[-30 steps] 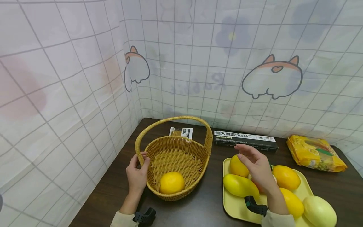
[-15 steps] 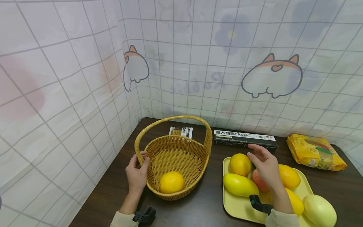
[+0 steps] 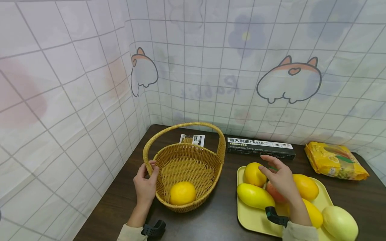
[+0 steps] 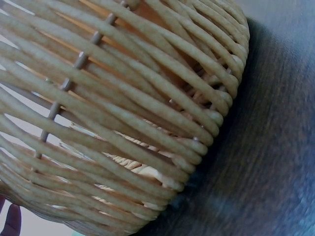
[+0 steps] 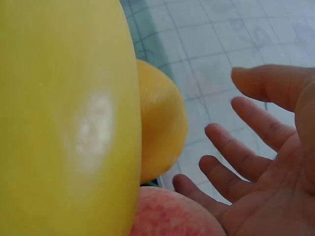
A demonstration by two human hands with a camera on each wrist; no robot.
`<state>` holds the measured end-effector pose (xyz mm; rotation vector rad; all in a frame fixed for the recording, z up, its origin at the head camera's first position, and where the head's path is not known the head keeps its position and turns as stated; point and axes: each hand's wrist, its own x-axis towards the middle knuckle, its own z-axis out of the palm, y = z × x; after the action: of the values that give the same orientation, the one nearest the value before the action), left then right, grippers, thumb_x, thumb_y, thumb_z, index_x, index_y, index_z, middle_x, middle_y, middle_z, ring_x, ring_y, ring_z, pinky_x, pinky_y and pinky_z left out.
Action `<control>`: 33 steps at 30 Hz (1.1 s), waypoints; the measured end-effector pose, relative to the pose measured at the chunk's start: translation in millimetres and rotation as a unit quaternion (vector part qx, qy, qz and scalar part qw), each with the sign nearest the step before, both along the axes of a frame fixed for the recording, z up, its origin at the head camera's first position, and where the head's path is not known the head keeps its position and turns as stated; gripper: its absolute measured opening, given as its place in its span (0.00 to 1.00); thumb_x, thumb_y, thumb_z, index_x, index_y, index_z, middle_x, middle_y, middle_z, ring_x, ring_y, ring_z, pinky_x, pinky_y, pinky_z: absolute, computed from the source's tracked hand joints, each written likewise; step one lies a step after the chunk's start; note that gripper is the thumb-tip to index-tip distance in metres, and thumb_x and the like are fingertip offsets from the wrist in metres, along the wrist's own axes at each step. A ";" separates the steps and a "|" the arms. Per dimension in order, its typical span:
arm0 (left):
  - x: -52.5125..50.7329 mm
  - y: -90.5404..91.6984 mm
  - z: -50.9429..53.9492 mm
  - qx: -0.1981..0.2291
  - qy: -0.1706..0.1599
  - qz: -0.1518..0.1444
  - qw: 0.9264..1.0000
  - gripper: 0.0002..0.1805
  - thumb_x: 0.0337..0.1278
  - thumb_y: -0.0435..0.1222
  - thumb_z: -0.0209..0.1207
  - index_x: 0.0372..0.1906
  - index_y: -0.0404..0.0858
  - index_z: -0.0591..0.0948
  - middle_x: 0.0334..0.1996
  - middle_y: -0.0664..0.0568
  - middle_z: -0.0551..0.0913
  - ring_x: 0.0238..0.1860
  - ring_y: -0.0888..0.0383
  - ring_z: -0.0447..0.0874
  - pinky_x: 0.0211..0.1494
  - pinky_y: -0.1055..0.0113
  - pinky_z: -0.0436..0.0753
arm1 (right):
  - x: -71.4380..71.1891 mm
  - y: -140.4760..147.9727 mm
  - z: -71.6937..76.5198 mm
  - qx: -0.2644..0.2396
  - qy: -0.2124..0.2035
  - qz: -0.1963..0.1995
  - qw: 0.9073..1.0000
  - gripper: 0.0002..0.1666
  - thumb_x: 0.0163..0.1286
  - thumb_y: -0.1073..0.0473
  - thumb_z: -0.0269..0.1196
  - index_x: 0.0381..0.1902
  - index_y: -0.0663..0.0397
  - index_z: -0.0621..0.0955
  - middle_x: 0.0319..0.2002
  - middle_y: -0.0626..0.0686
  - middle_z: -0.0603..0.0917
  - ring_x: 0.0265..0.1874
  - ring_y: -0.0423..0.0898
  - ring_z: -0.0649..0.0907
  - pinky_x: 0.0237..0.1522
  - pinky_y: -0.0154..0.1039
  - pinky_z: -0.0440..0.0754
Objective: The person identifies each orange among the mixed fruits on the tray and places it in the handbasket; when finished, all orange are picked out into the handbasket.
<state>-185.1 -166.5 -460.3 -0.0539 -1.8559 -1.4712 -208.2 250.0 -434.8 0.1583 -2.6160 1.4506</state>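
My left hand (image 3: 146, 184) grips the left side of the wicker basket (image 3: 208, 192) where the handle meets the rim. Inside the basket, at the front, lies a yellow-orange fruit (image 3: 183, 193). Over the pale yellow tray (image 3: 250, 223) my right hand (image 3: 281, 179) hovers with fingers spread and holds nothing. Its thumb is beside a round orange-yellow fruit (image 3: 255, 174). A long yellow fruit (image 3: 255, 196) and a partly hidden red fruit (image 3: 273, 192) are on the tray. The right wrist view shows the hand (image 5: 266, 162) apart from the round fruit (image 5: 162, 123).
More fruit lies on the tray's right side, with a pale green-yellow one (image 3: 340, 223) at its corner. Behind stand a black and white pasta box (image 3: 260, 148), a yellow packet (image 3: 336, 161) and a small packet (image 3: 192, 140). A patterned cloth (image 3: 193, 67) hangs behind the table.
Since a second ago, my right hand has moved right over the tray, then slightly back left, uncovering more of the round and red fruits. The left hand still grips the basket.
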 end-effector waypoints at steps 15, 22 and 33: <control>-0.4 -0.4 -0.8 -0.006 -0.004 0.002 1.000 0.10 0.57 0.23 0.62 0.44 0.25 0.81 0.34 0.36 0.84 0.36 0.69 0.79 0.43 0.79 0.75 | -5.9 -25.1 -5.0 0.114 -0.013 0.026 0.993 0.34 0.63 0.60 0.68 0.66 0.59 0.71 0.65 0.67 0.69 0.60 0.65 0.71 0.60 0.63 0.68; -0.1 -0.3 -0.4 0.001 -0.011 0.004 1.000 0.10 0.57 0.23 0.62 0.44 0.25 0.81 0.34 0.37 0.84 0.35 0.68 0.79 0.40 0.79 0.75 | -7.6 -30.7 -9.1 0.107 -0.014 0.037 0.994 0.35 0.61 0.60 0.70 0.64 0.60 0.72 0.65 0.67 0.68 0.59 0.66 0.71 0.58 0.64 0.69; 0.5 0.4 0.5 0.000 -0.018 0.008 1.000 0.09 0.57 0.23 0.62 0.44 0.26 0.82 0.33 0.40 0.84 0.34 0.67 0.79 0.39 0.76 0.76 | -12.7 -37.9 -17.6 0.081 -0.076 0.025 0.993 0.46 0.59 0.54 0.71 0.72 0.56 0.63 0.65 0.67 0.66 0.51 0.61 0.73 0.51 0.55 0.74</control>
<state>-184.6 -166.1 -459.8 -0.0127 -1.8822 -1.4695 -220.9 212.1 -452.4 0.1380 -2.8735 1.3137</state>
